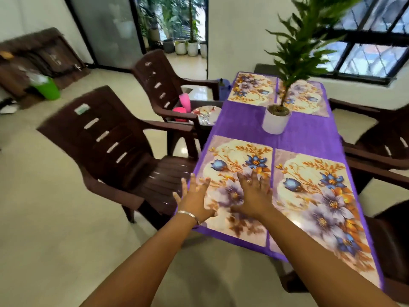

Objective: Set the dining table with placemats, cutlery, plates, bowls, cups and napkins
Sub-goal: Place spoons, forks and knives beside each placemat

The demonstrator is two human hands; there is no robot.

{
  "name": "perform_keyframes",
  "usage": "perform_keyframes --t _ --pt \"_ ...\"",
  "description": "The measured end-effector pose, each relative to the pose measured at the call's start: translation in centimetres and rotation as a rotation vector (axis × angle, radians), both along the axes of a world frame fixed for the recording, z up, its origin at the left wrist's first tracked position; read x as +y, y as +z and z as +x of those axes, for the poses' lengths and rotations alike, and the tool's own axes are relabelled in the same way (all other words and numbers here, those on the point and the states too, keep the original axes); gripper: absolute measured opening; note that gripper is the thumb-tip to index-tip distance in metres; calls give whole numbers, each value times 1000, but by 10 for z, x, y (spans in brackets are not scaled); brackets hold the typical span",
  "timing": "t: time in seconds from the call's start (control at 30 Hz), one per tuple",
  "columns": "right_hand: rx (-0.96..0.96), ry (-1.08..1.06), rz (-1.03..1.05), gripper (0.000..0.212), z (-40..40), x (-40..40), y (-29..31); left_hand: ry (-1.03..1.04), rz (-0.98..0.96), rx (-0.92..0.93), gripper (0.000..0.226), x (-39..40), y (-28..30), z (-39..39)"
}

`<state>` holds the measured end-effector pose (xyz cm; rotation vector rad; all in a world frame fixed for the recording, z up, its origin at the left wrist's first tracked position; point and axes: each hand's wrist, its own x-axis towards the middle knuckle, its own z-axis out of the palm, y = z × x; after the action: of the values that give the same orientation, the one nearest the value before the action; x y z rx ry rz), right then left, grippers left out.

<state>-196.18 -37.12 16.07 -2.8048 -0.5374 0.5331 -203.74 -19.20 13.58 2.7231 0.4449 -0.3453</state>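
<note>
Both hands spread flat, fingers apart: left hand (194, 197) at the table (309, 134) edge, right hand (254, 193) pressing the near-left placemat (234, 165); brown chair (115, 147) crowds the frame's left.

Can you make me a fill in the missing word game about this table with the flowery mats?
1. The floral placemats on the table number ____.
2. The cloth under the mats is coloured ____.
3. The white round pot in the middle holds a green ____.
4. The left hand and right hand both have their fingers spread ____.

Missing words: four; purple; plant; open
</note>
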Motion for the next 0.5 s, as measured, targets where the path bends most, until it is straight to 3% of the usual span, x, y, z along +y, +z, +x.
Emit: perform_keyframes --t 0.2,0.5 --pt "-110 48 118 104 -44 180 28 44 40 -139 82 147 39 -57" --pt "-160 221 473 96 -138 440 81 190 188 -359 76 388 112 -180"
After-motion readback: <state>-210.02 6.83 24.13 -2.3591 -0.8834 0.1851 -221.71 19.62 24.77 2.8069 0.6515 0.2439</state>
